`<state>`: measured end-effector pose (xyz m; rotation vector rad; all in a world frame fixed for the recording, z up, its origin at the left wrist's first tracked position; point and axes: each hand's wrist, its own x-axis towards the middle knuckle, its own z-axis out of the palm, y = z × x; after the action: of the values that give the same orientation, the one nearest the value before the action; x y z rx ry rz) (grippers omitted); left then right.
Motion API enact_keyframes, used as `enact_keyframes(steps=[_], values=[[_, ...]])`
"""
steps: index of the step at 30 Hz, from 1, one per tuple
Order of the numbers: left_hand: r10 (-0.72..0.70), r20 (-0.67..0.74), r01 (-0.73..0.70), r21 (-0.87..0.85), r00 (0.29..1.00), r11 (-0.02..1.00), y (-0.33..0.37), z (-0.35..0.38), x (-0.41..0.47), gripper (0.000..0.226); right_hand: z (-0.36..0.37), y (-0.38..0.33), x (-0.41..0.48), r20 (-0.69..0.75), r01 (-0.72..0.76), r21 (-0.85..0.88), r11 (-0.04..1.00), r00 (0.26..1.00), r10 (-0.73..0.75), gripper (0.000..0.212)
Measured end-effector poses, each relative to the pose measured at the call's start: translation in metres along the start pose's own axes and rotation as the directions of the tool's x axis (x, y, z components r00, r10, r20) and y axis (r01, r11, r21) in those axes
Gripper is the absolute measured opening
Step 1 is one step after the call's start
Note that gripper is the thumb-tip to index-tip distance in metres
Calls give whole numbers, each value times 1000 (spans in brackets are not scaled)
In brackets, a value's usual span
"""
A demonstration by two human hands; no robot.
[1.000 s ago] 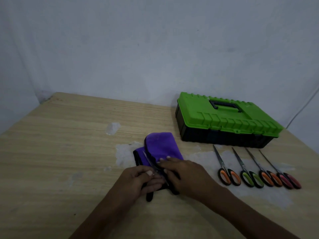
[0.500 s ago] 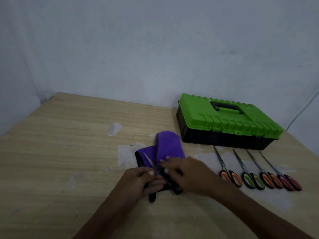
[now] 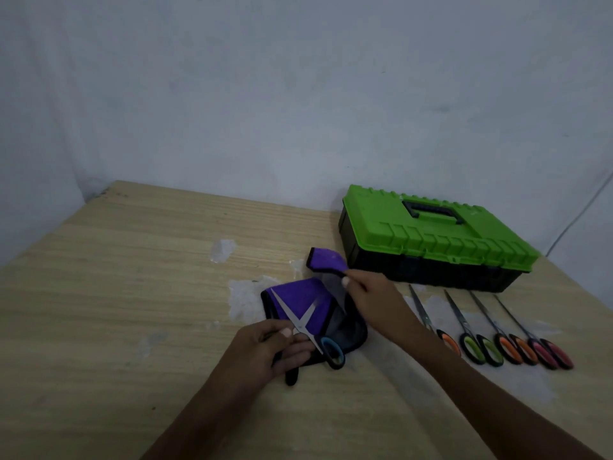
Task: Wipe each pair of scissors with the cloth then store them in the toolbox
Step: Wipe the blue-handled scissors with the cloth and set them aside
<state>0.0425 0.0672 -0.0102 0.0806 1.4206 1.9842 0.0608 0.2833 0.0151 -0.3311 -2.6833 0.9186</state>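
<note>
Here, open scissors [image 3: 300, 322] (blue-handled) in left hand [image 3: 265, 350], right hand [image 3: 371, 300] pinching cloth [image 3: 326, 260].

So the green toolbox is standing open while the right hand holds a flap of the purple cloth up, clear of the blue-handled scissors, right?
No: the head view shows the toolbox shut. The right hand does hold a flap of the purple cloth up, clear of the blue-handled scissors.

- Toolbox [image 3: 431, 239]: bright green lid, black base and handle.
- Cloth [image 3: 295, 293]: purple, black trim.
- Open scissors [image 3: 300, 322]: silver blades, blue-and-black loop.
- Row of scissors [image 3: 470, 348]: orange, green, orange, pink handles, all black-rimmed.
- Table [image 3: 132, 277]: pale wood grain, white patches.
</note>
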Motion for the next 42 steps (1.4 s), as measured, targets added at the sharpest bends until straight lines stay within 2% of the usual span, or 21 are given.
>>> enact_keyframes(steps=[2, 4, 12, 21, 27, 31, 38, 42], values=[[6, 1, -6, 1, 1000, 1000, 0, 1, 1, 21, -8, -4, -8, -17, -75, 276, 958, 996, 82, 24], [10, 2, -10, -2, 1000, 1000, -1, 2, 1, 21, -14, -7, -16, 13, -133, 466, 875, 989, 144, 26], [39, 36, -40, 28, 999, 999, -3, -1, 2, 19, -26, -15, -31, 30, -181, 680, 711, 975, 219, 26], [71, 72, -76, 68, 995, 995, -7, -3, 4, 22, -19, -13, -37, 42, -121, 578, 807, 992, 118, 27], [84, 85, -86, 30, 993, 996, -6, -3, 5, 23, -21, -14, -37, -1, -75, 584, 808, 996, 93, 27], [88, 85, -89, 6, 992, 996, -5, -4, 4, 22, -18, -13, -40, -23, 9, 481, 877, 1000, 2, 27], [74, 81, -73, -10, 994, 997, -2, -4, 2, 17, -11, -15, -42, -40, 45, 449, 892, 999, -31, 27], [63, 75, -62, -12, 995, 998, -2, -3, 3, 17, -5, -15, -47, 6, 94, 291, 952, 995, -100, 27]])
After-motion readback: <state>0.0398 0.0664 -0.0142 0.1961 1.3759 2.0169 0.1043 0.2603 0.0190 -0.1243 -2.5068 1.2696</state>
